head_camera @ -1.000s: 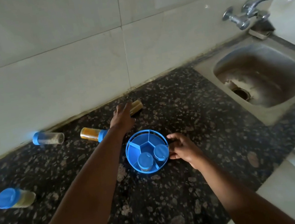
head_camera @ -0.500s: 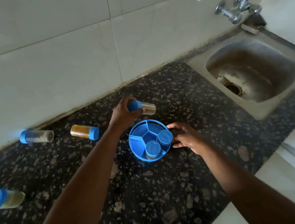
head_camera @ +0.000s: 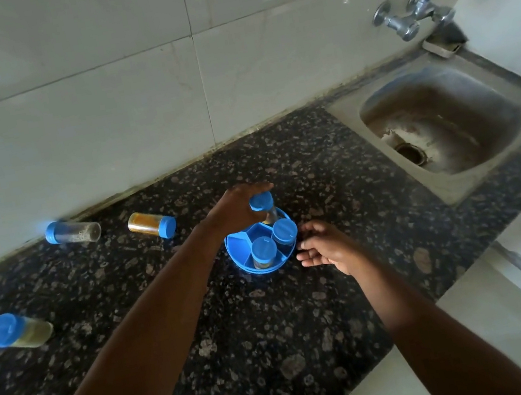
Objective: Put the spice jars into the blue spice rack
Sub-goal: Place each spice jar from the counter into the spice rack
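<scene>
Hands: left hand [head_camera: 236, 206] clamped on spice jar [head_camera: 264, 209] lid over blue spice rack [head_camera: 238, 248], frame centre | right hand [head_camera: 325, 248] loose-fingered, empty, beside rack | jar likely light, rigid, smooth: grip lid.

Single head-worn wide-angle cam, no second view, so no overlap to report. It looks forward and steeply down from above the near edge of the dark speckled granite countertop [head_camera: 276, 333], facing the pale tiled wall [head_camera: 96, 104] at the back. Both forearms enter from the bottom edge; left hand [head_camera: 236, 206] and right hand [head_camera: 326, 250] sit about mid-frame, near arm's reach. Round blue plastic spice rack [head_camera: 243, 245] is close to centre. Worn steel sink [head_camera: 441, 123] and chrome tap [head_camera: 427, 7] fill the upper right. Wide-angle distortion bends the counter's edges; frame is tilted slightly.
</scene>
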